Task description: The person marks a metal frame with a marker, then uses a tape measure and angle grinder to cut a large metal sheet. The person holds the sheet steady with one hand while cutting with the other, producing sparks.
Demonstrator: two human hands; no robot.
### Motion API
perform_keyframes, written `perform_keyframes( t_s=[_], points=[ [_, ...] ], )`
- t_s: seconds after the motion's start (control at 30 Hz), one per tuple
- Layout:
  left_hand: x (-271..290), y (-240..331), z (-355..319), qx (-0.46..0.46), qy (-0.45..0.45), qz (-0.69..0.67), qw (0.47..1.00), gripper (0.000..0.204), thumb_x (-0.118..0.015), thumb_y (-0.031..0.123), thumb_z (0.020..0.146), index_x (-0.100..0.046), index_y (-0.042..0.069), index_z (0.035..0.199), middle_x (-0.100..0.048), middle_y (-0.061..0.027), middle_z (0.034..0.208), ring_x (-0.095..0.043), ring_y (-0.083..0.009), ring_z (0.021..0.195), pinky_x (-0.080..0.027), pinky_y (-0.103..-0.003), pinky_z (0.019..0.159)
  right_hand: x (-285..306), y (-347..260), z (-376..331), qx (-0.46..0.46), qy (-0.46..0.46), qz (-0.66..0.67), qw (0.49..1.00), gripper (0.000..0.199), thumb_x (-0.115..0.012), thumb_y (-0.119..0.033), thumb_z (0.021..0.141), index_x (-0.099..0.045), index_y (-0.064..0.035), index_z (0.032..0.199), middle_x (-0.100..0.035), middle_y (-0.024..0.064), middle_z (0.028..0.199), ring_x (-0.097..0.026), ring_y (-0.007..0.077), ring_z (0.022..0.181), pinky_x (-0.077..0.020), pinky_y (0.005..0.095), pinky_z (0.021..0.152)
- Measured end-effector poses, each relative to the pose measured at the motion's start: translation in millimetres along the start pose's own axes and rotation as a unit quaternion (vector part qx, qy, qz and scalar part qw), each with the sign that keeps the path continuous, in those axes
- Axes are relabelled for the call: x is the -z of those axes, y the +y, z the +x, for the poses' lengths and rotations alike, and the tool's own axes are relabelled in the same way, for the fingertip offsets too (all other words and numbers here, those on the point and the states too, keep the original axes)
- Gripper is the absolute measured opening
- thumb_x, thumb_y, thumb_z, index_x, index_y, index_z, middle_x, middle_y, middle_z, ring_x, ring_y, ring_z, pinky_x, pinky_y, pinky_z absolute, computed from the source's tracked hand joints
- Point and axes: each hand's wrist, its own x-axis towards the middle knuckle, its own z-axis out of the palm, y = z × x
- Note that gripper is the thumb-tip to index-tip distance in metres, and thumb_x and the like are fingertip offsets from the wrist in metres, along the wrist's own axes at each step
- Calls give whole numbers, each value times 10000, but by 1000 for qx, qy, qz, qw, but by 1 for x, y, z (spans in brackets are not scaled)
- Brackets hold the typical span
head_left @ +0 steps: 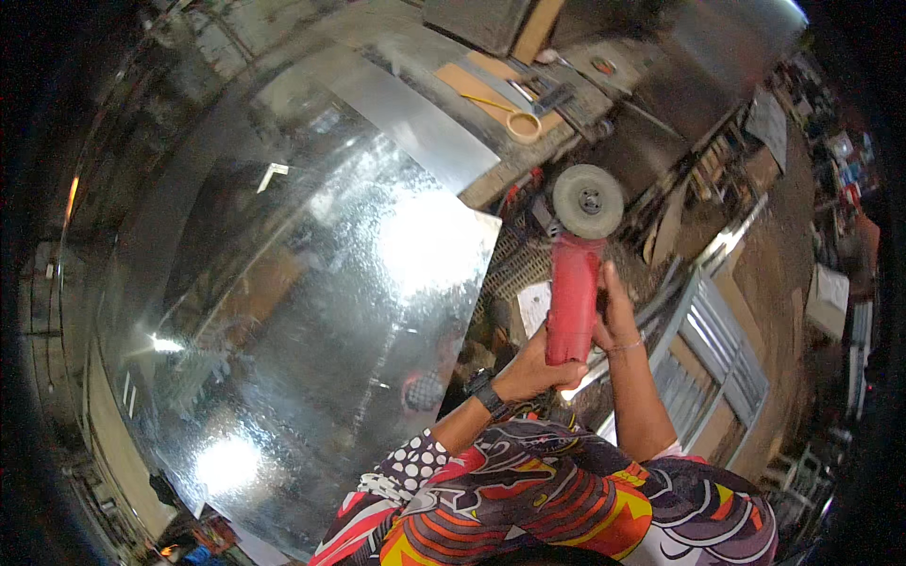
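Observation:
A red angle grinder (573, 300) is held up in front of me, its round grey disc (578, 215) at the far end. My left hand (538, 366), below a dark wristwatch, is closed around the rear of the grinder's body from the left. Against the right side of the body is my right hand (618, 309), one finger pointing up along it and the others partly hidden behind. To the left lies a large shiny metal sheet (311, 387), apart from the disc, with bright glare on its surface.
Beyond the big sheet, a workbench bears a smaller metal strip (415, 113), a roll of tape (523, 125) and several small tools. A metal frame (703, 354) leans or lies to my right. Offcuts of wood (668, 224) lie past it on the floor.

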Motion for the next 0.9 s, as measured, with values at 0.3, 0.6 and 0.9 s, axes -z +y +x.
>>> perform_keyframes(
  t_s=[0.3,0.6,0.9],
  points=[
    [9,-23,-55,30,-107,62,992,947,-848,229,828,-279,27,1557,-472,-97,1463,-471,-171,1334,-437,-334,1084,42,35,-59,48,99,75,991,633,-730,-377,828,-521,-23,1309,-682,162,1050,-709,326,911,-623,476,776],
    [15,-49,-68,121,-23,31,992,848,-815,177,847,-352,4,1535,-515,-101,1475,-499,-175,1330,-406,-348,1127,50,65,-48,49,131,120,983,461,-712,-356,850,-571,-51,1165,-681,127,930,-698,275,778,-617,439,666],
    [55,-62,-71,52,-22,309,949,592,-683,149,946,-450,-11,1466,-533,-188,1441,-506,-283,1352,-400,-388,1136,60,71,-3,54,116,-73,989,341,-753,-272,844,-631,-1,1010,-699,126,841,-702,239,696,-612,390,647]
  ],
)
